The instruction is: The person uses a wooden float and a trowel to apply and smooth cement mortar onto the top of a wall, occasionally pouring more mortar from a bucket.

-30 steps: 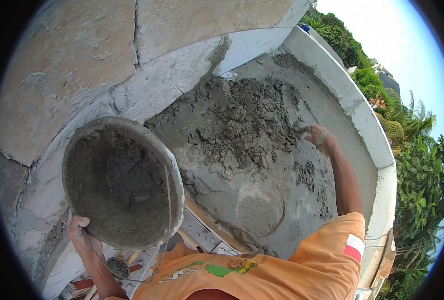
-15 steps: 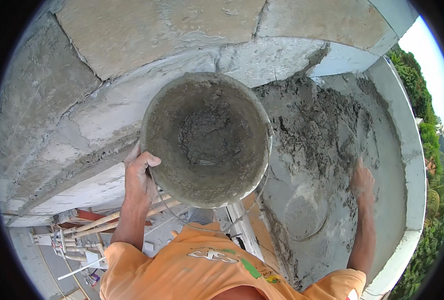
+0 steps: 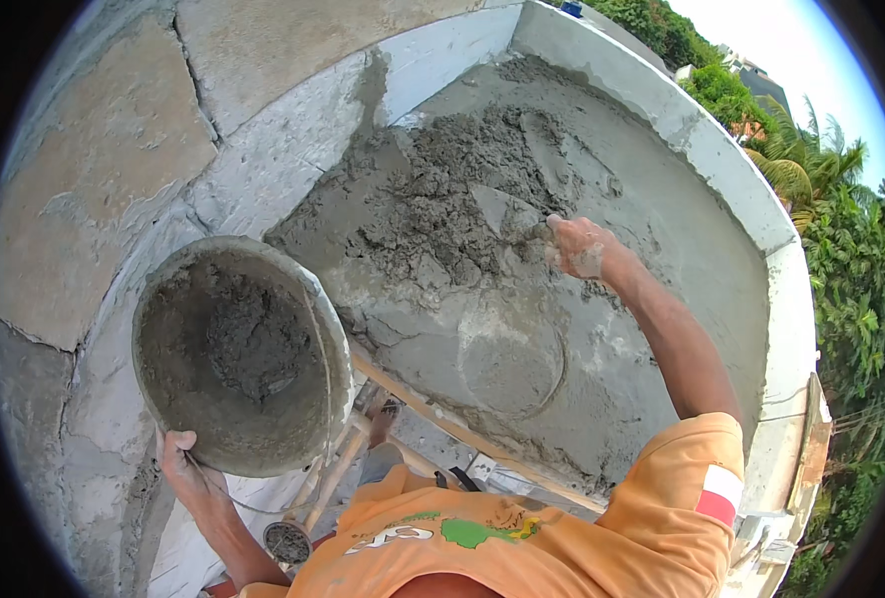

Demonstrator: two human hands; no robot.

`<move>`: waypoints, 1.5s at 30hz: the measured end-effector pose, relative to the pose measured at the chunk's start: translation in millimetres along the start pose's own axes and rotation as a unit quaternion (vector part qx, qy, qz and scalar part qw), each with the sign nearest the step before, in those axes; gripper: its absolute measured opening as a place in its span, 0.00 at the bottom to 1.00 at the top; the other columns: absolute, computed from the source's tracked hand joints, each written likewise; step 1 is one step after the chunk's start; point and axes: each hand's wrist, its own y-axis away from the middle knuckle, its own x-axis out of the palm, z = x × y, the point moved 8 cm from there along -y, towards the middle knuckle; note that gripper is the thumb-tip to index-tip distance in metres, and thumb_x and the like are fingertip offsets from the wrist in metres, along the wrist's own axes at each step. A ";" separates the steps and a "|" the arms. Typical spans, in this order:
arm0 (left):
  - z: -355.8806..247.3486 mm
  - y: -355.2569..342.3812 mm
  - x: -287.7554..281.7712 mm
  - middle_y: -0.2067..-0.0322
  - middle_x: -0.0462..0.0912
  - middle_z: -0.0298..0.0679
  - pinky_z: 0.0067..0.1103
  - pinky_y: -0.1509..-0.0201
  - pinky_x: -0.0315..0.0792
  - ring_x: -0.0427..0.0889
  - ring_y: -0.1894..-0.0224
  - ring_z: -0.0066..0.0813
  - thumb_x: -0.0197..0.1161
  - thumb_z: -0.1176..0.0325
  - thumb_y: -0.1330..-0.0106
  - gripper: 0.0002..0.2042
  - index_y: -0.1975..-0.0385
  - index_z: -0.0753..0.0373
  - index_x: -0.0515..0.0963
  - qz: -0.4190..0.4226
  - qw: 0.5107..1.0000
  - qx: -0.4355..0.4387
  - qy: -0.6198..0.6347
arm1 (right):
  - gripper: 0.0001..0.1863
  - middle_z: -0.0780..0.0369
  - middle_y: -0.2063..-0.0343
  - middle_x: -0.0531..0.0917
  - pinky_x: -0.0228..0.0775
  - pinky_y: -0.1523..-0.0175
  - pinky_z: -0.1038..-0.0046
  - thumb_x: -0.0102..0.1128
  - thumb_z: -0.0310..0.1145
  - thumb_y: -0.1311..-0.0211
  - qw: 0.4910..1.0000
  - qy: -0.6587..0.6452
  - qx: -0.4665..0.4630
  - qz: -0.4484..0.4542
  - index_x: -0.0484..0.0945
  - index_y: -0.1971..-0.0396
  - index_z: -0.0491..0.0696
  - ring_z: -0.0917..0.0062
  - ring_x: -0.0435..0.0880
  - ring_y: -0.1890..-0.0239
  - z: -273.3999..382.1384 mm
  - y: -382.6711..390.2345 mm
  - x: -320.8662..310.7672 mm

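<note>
My left hand [image 3: 189,470] is closed on the rim of a round mortar bucket [image 3: 178,374] with a thin wire handle, thumb over the edge. The bucket is tipped so its mouth faces me, and some wet grey mortar [image 3: 258,344] clings to its bottom. To the right, my right hand [image 3: 584,247] grips a trowel [image 3: 507,211], mostly hiding its handle. The blade rests at the edge of a rough heap of grey mortar [image 3: 433,194], spread over a flat cement-coated slab [image 3: 682,289].
A low wall [image 3: 732,159] borders the slab at far and right, with trees [image 3: 851,259] beyond. Pale block wall [image 3: 94,179] rises at the left. A wooden board [image 3: 462,434] runs along the slab's near edge. Below stands a small container [image 3: 288,541] beside wooden poles.
The view has swung right. The bucket now sits lower left and more tilted, still in my left hand. My right hand reaches farther over the mortar, and its trowel now shows.
</note>
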 end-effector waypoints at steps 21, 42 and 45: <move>-11.5 -3.6 11.0 0.57 0.78 0.43 0.25 0.43 0.66 0.76 0.53 0.34 0.54 0.74 0.52 0.18 0.59 0.73 0.73 -0.018 1.000 0.011 -0.020 | 0.05 0.49 0.82 0.79 0.74 0.73 0.58 0.52 0.24 0.47 0.996 0.051 -0.013 -0.066 0.67 0.71 0.39 0.56 0.83 0.75 8.2 93.7 11.9; -20.9 -10.9 41.5 0.49 0.74 0.46 0.31 0.42 0.69 0.75 0.48 0.41 0.58 0.67 0.53 0.29 0.47 0.73 0.69 0.076 0.995 -0.022 -0.064 | 0.11 0.49 0.70 0.83 0.76 0.60 0.58 0.56 0.29 0.47 0.966 -0.023 0.258 0.006 0.76 0.64 0.40 0.55 0.83 0.62 -146.7 178.0 20.4; -19.6 -4.0 61.6 0.48 0.74 0.46 0.32 0.42 0.69 0.75 0.48 0.42 0.58 0.67 0.52 0.30 0.46 0.72 0.68 0.101 0.992 -0.041 -0.063 | 0.12 0.48 0.68 0.83 0.75 0.58 0.56 0.57 0.31 0.45 0.960 -0.092 0.263 -0.027 0.75 0.64 0.41 0.54 0.83 0.60 -129.0 181.2 23.0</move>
